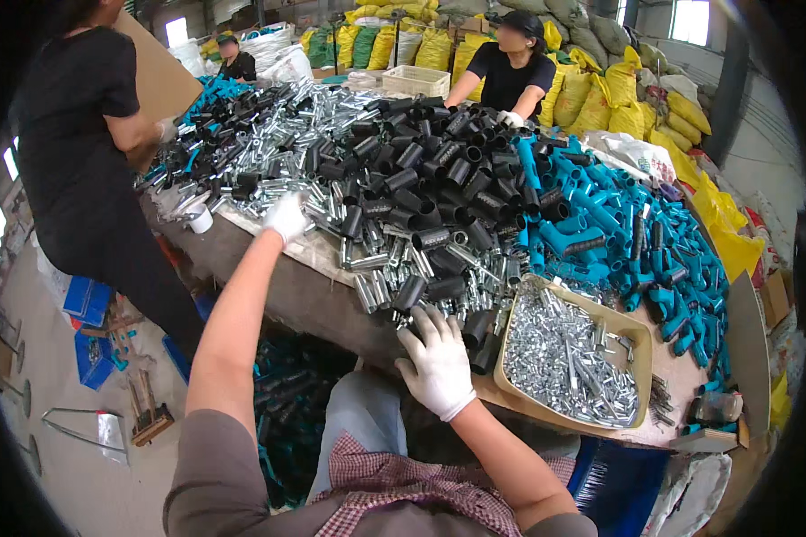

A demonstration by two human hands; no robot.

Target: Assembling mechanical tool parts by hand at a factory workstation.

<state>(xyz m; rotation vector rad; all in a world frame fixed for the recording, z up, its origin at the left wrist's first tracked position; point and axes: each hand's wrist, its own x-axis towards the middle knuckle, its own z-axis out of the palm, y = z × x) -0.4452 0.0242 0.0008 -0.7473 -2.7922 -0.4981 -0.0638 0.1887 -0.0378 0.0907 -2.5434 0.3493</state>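
Note:
My left hand (287, 217), in a white glove, reaches out to the near left edge of a heap of shiny metal tubes (318, 134). Its fingertips are blurred among the tubes, and whether they grip one is not visible. Close to my body, my right hand (441, 362), also gloved, lies palm down at the table edge with its fingers spread. Beside those fingers are short black sleeves (409, 293) and small metal tubes (379, 288). A larger mound of black sleeves (439, 170) rises in the middle of the table.
A cream tray (643, 358) of small metal parts stands right of my right hand. Blue plastic tool bodies (591, 210) are piled beyond it. A white cup (199, 218) sits at the left edge. Co-workers stand left and across; a white crate (416, 81) is at the back.

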